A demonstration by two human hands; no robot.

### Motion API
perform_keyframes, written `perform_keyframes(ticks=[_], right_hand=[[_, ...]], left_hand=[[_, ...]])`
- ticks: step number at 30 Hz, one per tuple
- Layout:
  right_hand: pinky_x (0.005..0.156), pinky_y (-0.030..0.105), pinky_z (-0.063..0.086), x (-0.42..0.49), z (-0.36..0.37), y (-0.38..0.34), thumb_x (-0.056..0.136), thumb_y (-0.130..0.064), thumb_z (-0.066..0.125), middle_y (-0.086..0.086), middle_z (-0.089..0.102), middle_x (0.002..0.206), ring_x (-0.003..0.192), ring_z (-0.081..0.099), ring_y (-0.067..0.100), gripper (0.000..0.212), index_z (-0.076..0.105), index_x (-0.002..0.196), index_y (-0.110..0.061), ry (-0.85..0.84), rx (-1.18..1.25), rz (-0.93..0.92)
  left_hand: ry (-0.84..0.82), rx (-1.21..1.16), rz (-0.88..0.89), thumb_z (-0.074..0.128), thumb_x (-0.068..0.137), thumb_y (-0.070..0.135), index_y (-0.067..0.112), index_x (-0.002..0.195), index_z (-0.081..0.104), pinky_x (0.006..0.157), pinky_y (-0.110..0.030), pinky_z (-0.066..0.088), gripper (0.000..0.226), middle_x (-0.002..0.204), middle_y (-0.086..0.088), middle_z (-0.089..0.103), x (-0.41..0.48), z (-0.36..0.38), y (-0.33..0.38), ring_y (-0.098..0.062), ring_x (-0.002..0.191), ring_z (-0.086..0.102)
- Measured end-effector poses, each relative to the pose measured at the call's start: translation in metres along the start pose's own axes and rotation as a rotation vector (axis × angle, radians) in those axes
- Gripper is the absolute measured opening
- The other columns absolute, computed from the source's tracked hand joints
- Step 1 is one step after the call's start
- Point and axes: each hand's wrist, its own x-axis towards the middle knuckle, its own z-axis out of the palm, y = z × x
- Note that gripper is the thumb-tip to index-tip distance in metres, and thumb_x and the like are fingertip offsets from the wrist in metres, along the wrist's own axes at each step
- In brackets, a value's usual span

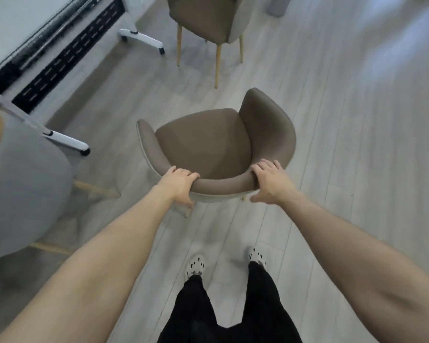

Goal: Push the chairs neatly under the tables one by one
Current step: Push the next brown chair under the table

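Barely begun, by the look: left hand [179, 184] and right hand [270, 184] each curl over the back rim of the chair [208, 144], out on the floor [344, 125], apart from the surface [10, 23]; far chair [203, 18] also untucked.

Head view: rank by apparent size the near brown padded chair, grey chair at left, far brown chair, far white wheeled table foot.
1-2. near brown padded chair and grey fabric chair: too alike; grey one cropped, closer.
3. far brown wooden-legged chair, cropped.
4. far white wheeled table foot.
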Motion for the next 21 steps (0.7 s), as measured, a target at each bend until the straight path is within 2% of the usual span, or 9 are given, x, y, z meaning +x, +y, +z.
perform_keyframes(ticks=[1, 3, 6, 13, 21], right_hand=[[0.131, 0.06, 0.018, 0.012, 0.008, 0.009, 0.062, -0.06, 0.091, 0.008, 0.057, 0.151, 0.154, 0.039, 0.034, 0.105, 0.054, 0.15, -0.015, -0.007, -0.06, -0.039], [0.129, 0.061, 0.018, 0.031, 0.021, 0.026, 0.063, -0.059, 0.088, 0.005, 0.063, 0.139, 0.143, 0.05, 0.034, 0.091, 0.061, 0.141, -0.02, 0.023, -0.13, -0.123], [0.119, 0.058, 0.03, 0.05, 0.029, 0.043, 0.065, -0.056, 0.088, -0.002, 0.068, 0.122, 0.122, 0.062, 0.03, 0.074, 0.066, 0.13, -0.029, 0.08, -0.131, -0.305], [0.108, 0.05, 0.04, 0.081, 0.011, 0.077, 0.072, -0.06, 0.084, -0.005, 0.067, 0.116, 0.113, 0.064, 0.026, 0.066, 0.064, 0.128, -0.032, 0.073, -0.227, -0.546], [0.107, 0.048, 0.042, 0.163, -0.038, 0.081, 0.071, -0.056, 0.083, -0.006, 0.067, 0.112, 0.107, 0.065, 0.026, 0.061, 0.065, 0.125, -0.033, 0.038, -0.384, -0.736]], left_hand=[[-0.001, 0.005, -0.017, 0.085, 0.064, 0.068, 0.028, 0.156, 0.046, 0.129, -0.05, 0.024, 0.107, 0.147, -0.003, 0.06, 0.005, 0.003, 0.002, -0.026, 0.142, 0.053], [0.074, 0.028, -0.038, 0.08, 0.067, 0.071, 0.03, 0.142, 0.055, 0.124, -0.047, 0.03, 0.089, 0.133, -0.001, 0.068, 0.011, 0.014, 0.004, -0.025, 0.131, 0.062], [0.166, 0.036, -0.091, 0.07, 0.068, 0.074, 0.033, 0.123, 0.062, 0.116, -0.044, 0.037, 0.069, 0.116, 0.003, 0.074, 0.012, 0.028, 0.008, -0.024, 0.117, 0.068], [0.157, -0.017, -0.232, 0.073, 0.076, 0.064, 0.033, 0.129, 0.066, 0.121, -0.044, 0.034, 0.062, 0.122, 0.002, 0.076, 0.015, 0.025, 0.046, -0.023, 0.121, 0.067], [0.235, -0.144, -0.441, 0.078, 0.073, 0.069, 0.033, 0.125, 0.066, 0.119, -0.042, 0.036, 0.064, 0.119, 0.003, 0.076, 0.03, 0.028, 0.059, -0.023, 0.12, 0.067]])
